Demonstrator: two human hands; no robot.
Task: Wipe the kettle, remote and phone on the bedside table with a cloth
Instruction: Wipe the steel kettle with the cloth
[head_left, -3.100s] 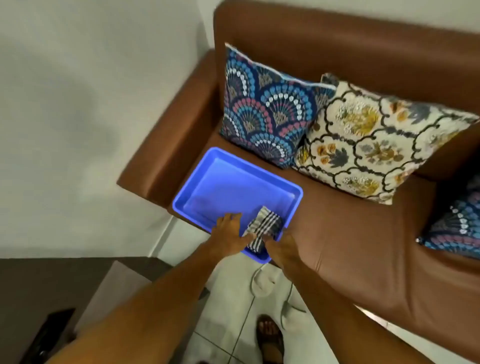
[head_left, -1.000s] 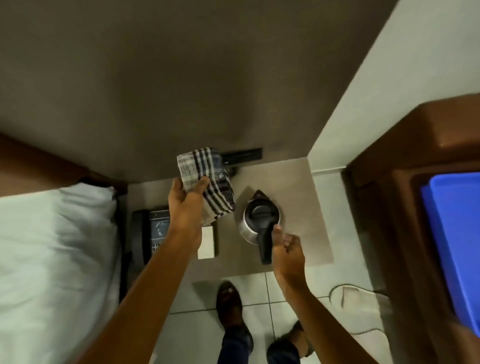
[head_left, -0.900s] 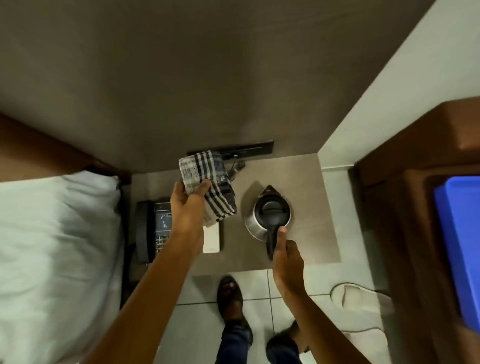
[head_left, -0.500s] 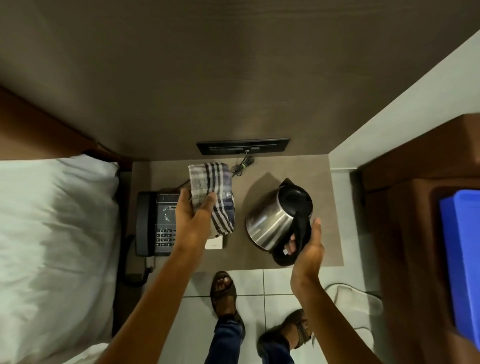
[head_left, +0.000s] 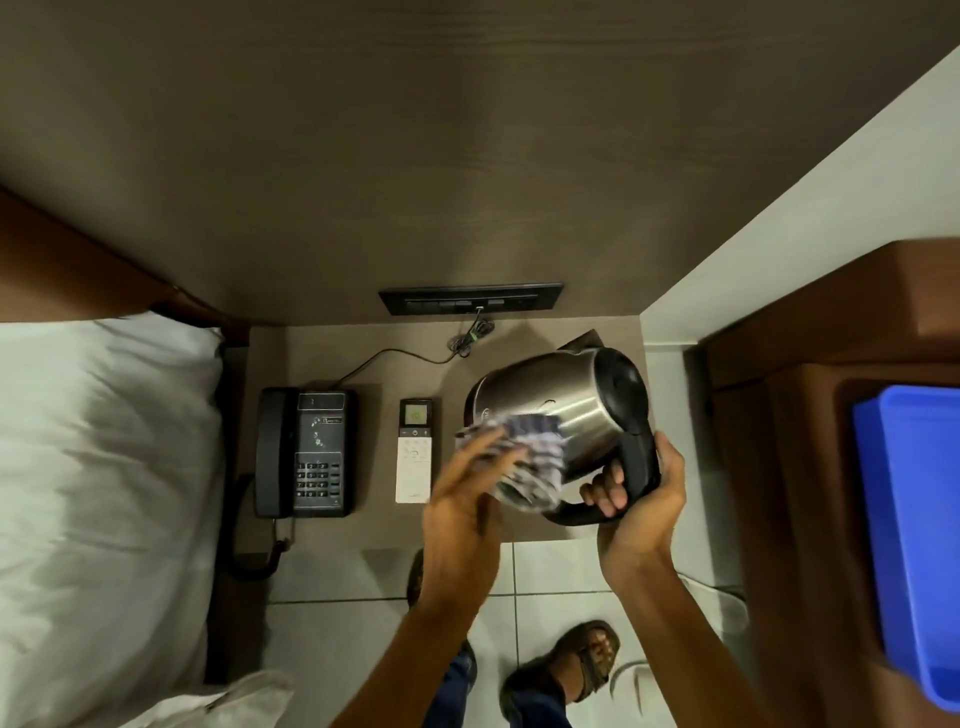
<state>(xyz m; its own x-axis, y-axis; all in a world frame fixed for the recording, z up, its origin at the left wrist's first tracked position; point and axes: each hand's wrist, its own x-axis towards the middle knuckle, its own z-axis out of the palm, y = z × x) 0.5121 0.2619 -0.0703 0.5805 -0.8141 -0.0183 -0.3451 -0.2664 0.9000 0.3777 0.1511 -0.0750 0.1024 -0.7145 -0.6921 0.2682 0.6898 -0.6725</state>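
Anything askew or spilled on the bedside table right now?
Only the kettle: it is tipped on its side, held by its handle in the right hand while the left hand presses the cloth to it. No spill shows. Phone and remote lie flat and straight.

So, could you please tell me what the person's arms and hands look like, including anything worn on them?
Both forearms are bare as far as the frame shows: no sleeves, gloves or watch. The left hand is motion-blurred, so rings cannot be ruled out there. The right hand shows no rings or markings on its visible fingers.
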